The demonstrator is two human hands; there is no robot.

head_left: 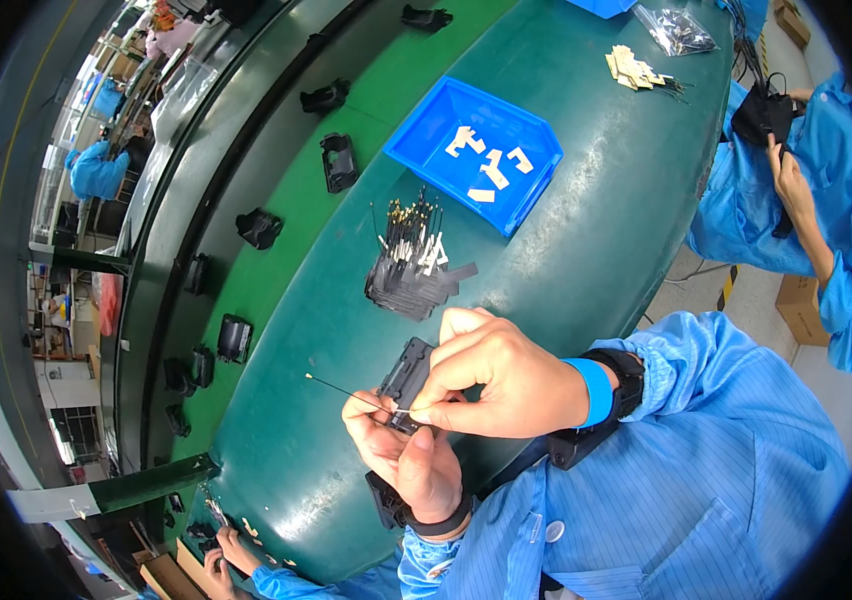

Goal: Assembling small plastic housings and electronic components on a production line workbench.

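My left hand [406, 455] is closed with its fingertips on a thin black cable [346, 388] that has a small gold-coloured tip at its far left end. The cable's short white end is pinched between the thumb and fingers of my right hand [496, 375]. Just beyond my fingers is a black plastic housing [408, 370], partly covered by both hands; whether it rests on the table or against my fingers I cannot tell. Past it, a bundle of black cables with white pieces and gold tips [411, 255] lies on the green table [306, 330].
A blue bin [511, 215] holds several cream pieces. Farther off lie a cream pile [634, 70] and a clear bag [676, 32]. Black housings [339, 163] sit along the green conveyor [296, 210]. A co-worker [796, 200] handles something black at right; another person's hands [231, 560] show lower left.
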